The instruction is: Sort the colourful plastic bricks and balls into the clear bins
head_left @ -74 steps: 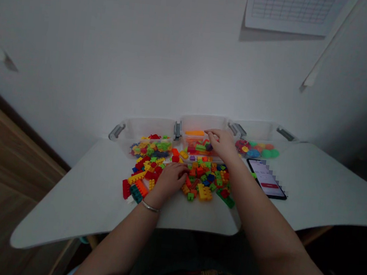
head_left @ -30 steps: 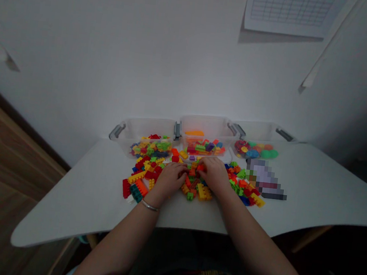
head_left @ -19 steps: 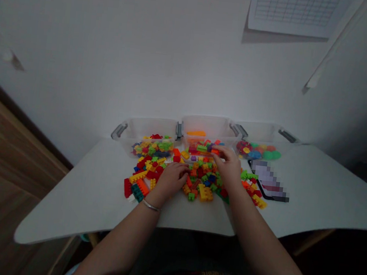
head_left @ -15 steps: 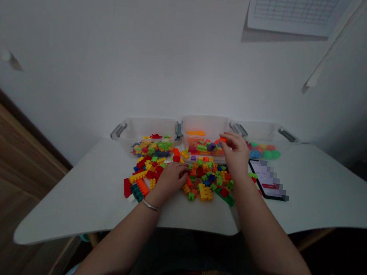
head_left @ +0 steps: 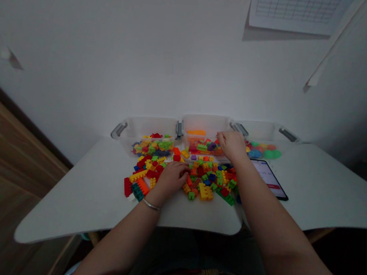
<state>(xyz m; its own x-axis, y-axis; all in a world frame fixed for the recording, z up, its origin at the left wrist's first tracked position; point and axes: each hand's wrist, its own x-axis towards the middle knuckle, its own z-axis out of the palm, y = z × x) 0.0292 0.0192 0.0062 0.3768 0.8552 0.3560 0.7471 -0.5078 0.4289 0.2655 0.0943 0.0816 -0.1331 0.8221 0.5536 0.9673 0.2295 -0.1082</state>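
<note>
Head view. Two bare hands work at a white table (head_left: pixel 88 197) set against a pale wall (head_left: pixel 115 38). A spread of toy bricks (head_left: pixel 205 192) lies on the table top, in front of a row of three clear boxes. The left hand (head_left: pixel 173 176), with a bracelet (head_left: pixel 152 204) at its wrist, rests amid the bricks near the middle of the spread; its fingers are loosely curled, and whether they have hold of a brick cannot be told. The right hand (head_left: pixel 233 146) is raised over the right part of the middle box (head_left: pixel 208 121), its fingers bent and pointing to the left; their tips are small and partly turned away, so how far they are parted, and whether anything is between them, cannot be told.

The middle box contains mixed coloured pieces and a long orange piece (head_left: pixel 196 132). The left box (head_left: pixel 150 123) holds small pieces, mostly yellow, green and blue; the right box (head_left: pixel 258 128) holds rounded pieces, with green, blue and orange among them. At the left end of the spread, a teal brick (head_left: pixel 137 191) lies near a red brick (head_left: pixel 127 187). A phone (head_left: pixel 281 191) lies face up, partly covered by the right forearm. A gridded sheet (head_left: pixel 291 13) hangs above.
</note>
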